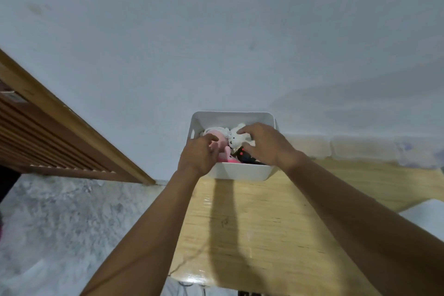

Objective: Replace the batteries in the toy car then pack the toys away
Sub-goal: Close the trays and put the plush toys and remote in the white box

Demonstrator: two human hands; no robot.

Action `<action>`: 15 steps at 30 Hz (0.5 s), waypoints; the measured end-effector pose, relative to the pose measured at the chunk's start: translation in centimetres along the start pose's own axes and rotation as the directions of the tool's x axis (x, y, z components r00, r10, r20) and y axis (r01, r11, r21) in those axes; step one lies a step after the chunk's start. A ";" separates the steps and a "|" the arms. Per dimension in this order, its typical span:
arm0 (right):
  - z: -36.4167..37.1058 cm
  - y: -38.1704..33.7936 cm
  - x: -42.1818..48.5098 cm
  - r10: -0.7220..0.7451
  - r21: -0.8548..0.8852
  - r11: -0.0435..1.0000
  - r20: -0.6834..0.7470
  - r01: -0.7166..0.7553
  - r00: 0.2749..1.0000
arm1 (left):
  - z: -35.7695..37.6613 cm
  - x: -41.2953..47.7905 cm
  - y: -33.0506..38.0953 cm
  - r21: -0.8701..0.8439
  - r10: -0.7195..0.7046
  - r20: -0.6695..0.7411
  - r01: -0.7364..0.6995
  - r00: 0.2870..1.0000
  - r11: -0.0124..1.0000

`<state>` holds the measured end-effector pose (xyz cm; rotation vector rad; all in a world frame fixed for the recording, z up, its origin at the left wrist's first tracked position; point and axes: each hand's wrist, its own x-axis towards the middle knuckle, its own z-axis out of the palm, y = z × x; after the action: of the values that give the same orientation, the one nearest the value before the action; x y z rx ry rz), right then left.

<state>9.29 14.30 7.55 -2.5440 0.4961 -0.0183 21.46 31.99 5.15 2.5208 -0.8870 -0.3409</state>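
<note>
- A white bin [240, 172] stands at the far edge of the wooden worktop [264, 223], close to the left corner and right up against the pale wall [216, 31].
- The toys lie packed inside the bin: a pink toy [222, 140] on the left, a white plush bear [236, 138] in the middle, and a black toy [245, 156] with pink dots by the near wall.
- No toy car can be made out among them.
- The left hand [198, 154] reaches over the bin's near left corner, its fingers curled round the pink toy.
- The right hand [264, 143] lies over the bin's right half with its fingers spread, the fingertips resting on the white plush bear and the thumb beside the black toy.
- A slatted wooden panel [48, 139] leans along the left, above a grey speckled floor [60, 223].
</note>
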 end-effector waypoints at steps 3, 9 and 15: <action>-1.7 2.4 -3.9 0.018 0.098 0.995 -0.256 0.008 0.967 | -0.1 -0.1 3.8 -0.046 0.090 -0.025 -0.091 0.996 0.995; -4.3 11.6 -16.1 0.306 0.170 0.952 -0.524 -0.254 0.795 | 5.1 -0.9 16.7 -0.126 0.371 0.084 -0.360 0.925 0.924; -4.8 21.6 -29.4 0.765 0.183 0.633 -0.295 -0.752 0.573 | 15.0 -4.0 28.5 -0.117 0.487 0.412 -0.486 0.770 0.866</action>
<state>-26.04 5.26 3.04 -2.0714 1.6926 -0.1628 -2.24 9.87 6.21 2.1228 -1.6650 -0.7367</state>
